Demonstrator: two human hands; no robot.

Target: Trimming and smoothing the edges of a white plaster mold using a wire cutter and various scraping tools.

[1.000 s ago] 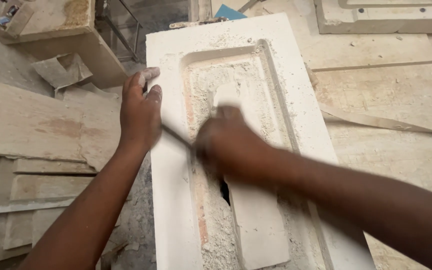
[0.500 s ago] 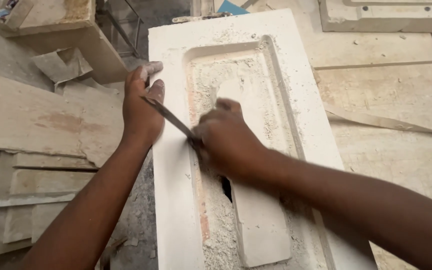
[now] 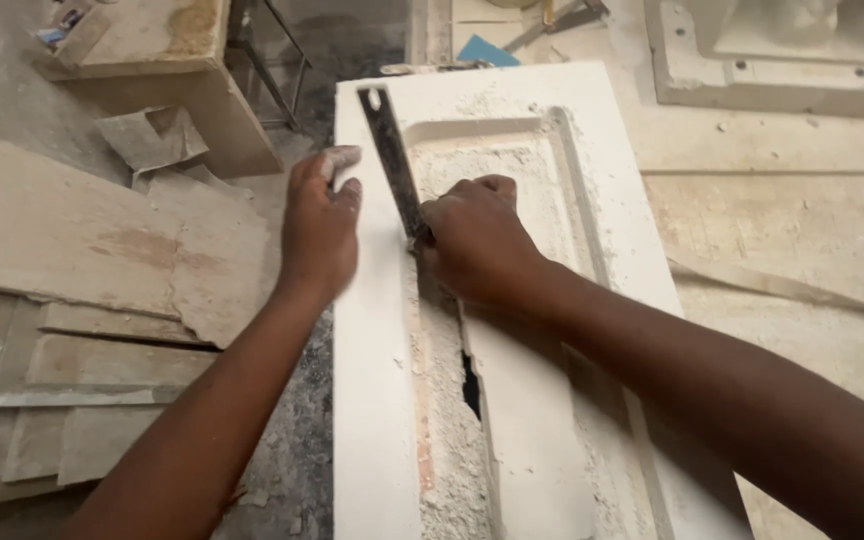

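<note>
A long white plaster mould point(image 3: 372, 400) lies on a dusty workbench point(image 3: 802, 230), its recessed centre rough with crumbled plaster beside a smoother cast strip point(image 3: 532, 440). The right hand point(image 3: 477, 240) is closed round a flat dark metal blade point(image 3: 392, 160), angled along the recess's left edge, apparently scraping residue. The left hand point(image 3: 320, 225) presses loosely curled on the mould's left rim, steadying it. Continuing probably calls for firm, shallow strokes. The blade's lower end is hidden under the right hand; the mould's near end is cut off.
</note>
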